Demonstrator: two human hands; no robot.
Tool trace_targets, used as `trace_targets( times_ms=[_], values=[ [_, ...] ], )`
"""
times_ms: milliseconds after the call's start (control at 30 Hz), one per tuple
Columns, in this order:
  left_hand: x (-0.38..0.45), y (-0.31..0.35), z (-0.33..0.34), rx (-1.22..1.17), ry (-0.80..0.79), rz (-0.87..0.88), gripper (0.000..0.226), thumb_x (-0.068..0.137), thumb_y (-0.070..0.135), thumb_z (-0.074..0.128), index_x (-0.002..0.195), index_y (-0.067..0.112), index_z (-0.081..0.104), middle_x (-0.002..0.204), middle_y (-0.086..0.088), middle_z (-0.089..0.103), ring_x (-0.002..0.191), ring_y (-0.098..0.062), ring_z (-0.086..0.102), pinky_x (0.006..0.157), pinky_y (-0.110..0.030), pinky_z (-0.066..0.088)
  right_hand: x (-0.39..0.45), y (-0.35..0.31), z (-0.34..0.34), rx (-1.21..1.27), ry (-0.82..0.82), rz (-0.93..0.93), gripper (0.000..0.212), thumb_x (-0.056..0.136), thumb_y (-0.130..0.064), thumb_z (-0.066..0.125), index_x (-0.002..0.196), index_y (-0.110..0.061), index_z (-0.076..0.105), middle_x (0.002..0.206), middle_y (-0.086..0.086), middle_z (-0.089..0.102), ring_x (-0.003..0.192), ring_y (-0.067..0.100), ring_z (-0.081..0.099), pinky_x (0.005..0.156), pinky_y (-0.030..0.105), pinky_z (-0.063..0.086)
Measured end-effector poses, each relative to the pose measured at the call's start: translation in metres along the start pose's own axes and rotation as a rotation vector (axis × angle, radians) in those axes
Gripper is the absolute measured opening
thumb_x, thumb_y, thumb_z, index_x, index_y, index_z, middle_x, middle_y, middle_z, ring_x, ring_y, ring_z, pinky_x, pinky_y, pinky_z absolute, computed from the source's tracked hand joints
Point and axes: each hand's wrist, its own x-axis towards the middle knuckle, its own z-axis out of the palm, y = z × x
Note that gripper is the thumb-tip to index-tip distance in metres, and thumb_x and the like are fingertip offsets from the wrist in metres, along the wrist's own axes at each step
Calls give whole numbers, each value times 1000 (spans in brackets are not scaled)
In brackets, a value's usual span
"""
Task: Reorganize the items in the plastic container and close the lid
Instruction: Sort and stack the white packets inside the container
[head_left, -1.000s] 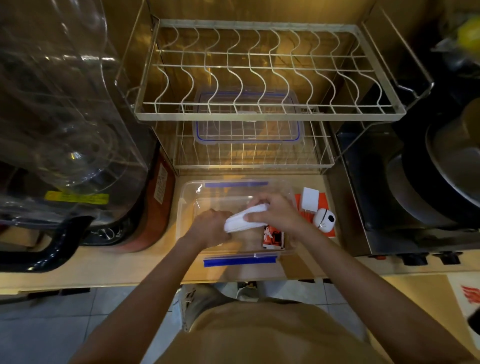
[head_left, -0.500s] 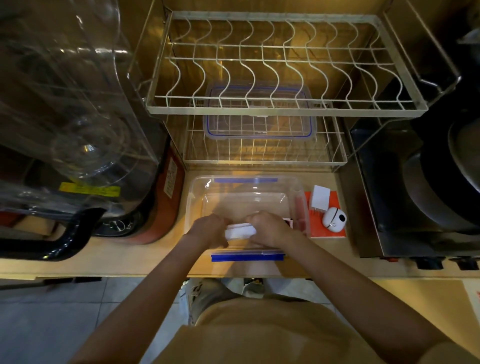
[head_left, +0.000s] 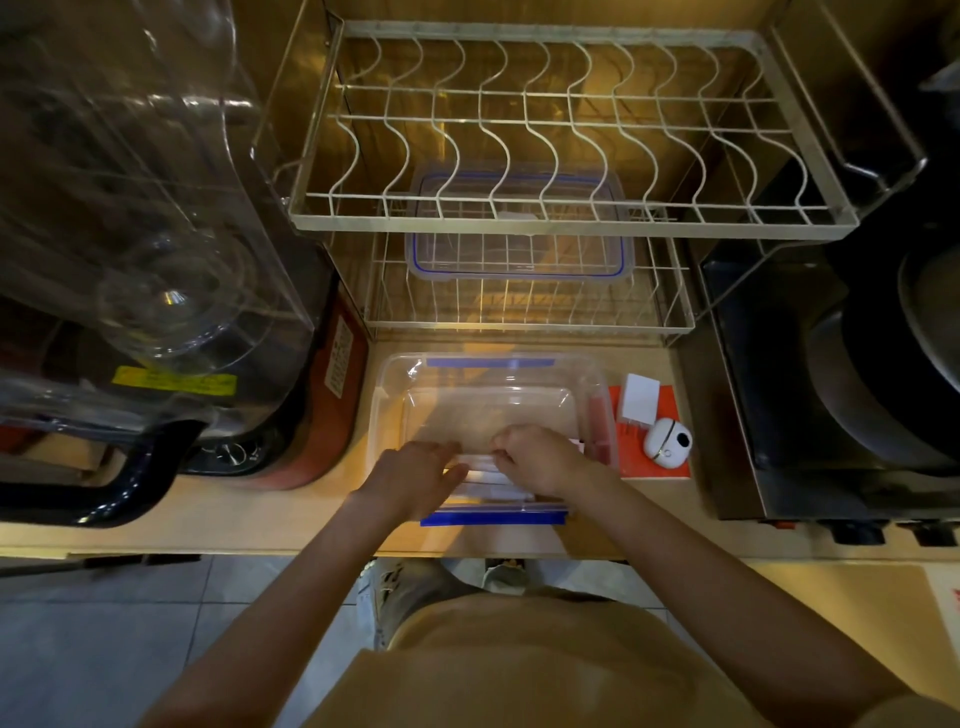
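No brand or word can be read anywhere: the yellow sticker (head_left: 175, 383) on the clear-domed machine at the left end of the worktop (head_left: 208, 525) and the white label (head_left: 338, 358) on the red body beside it both carry print too small and blurred to make out.

One plastic container (head_left: 496, 400) stands near the front edge of the worktop, in the middle, with no lid on it. It shows two blue latches, one on the far rim (head_left: 490, 361) and one on the near rim (head_left: 492, 517). Both hands are inside it, at its near end. The left hand (head_left: 415, 475) lies with fingers fairly straight, touching a pale flat item (head_left: 480, 462) low in the container. The right hand (head_left: 540, 460) has its fingers curled onto the other end of that item (whether it truly grips it cannot be told).

One clear lid with a blue seal (head_left: 519, 228) lies on the lower tier of the two-tier wire dish rack (head_left: 571, 221) at the back of the worktop.

Just right of the container sits one orange mat (head_left: 670, 405) carrying one white block (head_left: 640, 396) and one small round white device (head_left: 667, 444).
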Motion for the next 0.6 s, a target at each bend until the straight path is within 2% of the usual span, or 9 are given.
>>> trace_targets(
  times_ms=[100,200,300,433,600],
  values=[
    [-6,1,10,28,55,-25,50,97,43,19,141,21,29,152,-4,32,141,-20,25,115,-44,19,1,-2,6,-56,50,-14,29,97,-15,39,117,-8,59,120,13,59,110,27,55,95,40,46],
    [-7,2,16,41,105,-22,54,97,45,17,143,19,26,154,-2,28,144,-16,16,118,-44,7,2,-7,9,-43,61,-18,32,97,-13,39,125,-6,55,124,14,56,113,28,53,97,39,45],
    [-6,1,17,5,139,-22,53,95,49,17,138,24,37,149,-1,38,141,-16,26,117,-43,13,5,-13,13,-38,26,-13,34,98,-20,39,125,-8,55,122,14,55,113,29,52,94,38,46],
    [-9,4,13,8,151,-29,51,95,48,20,126,24,52,139,-3,50,132,-19,40,111,-40,24,6,-23,9,14,-80,-61,30,96,-25,46,114,-13,66,123,10,56,114,25,52,89,28,40],
    [-14,10,5,-25,139,-21,51,96,47,21,118,22,60,135,-4,54,124,-22,47,102,-37,33,5,-17,8,28,-122,-44,34,94,-36,47,111,-13,66,117,10,60,109,26,55,91,36,47]
  ],
)
